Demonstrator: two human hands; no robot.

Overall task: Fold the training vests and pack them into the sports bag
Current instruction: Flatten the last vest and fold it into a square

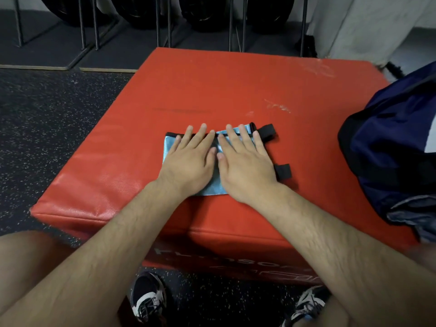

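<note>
Found one training vest (169, 148), light blue with black edging, folded into a small flat rectangle and lying near the middle of the red padded bench (212, 86). Noted both hands pressed palm-down on top of it: left hand (188, 159) on the left half, right hand (245, 164) on the right half, forefingers and thumbs almost meeting at the centre. Recorded fingers (200, 135) of both hands as straight, slightly spread, gripping nothing. Observed two black straps (267, 131) sticking out past the vest's right edge, one by the far corner, one beside the right wrist, both flat on the bench. Located the sports bag (396, 142), dark navy with a white panel, at the right edge of the bench, apart from the vest; cannot tell whether open. Logged speckled black floor (47, 119) around the bench, two trainers (147, 298) below its near side, and a metal rack (94, 27) with dark round items at the back.
</note>
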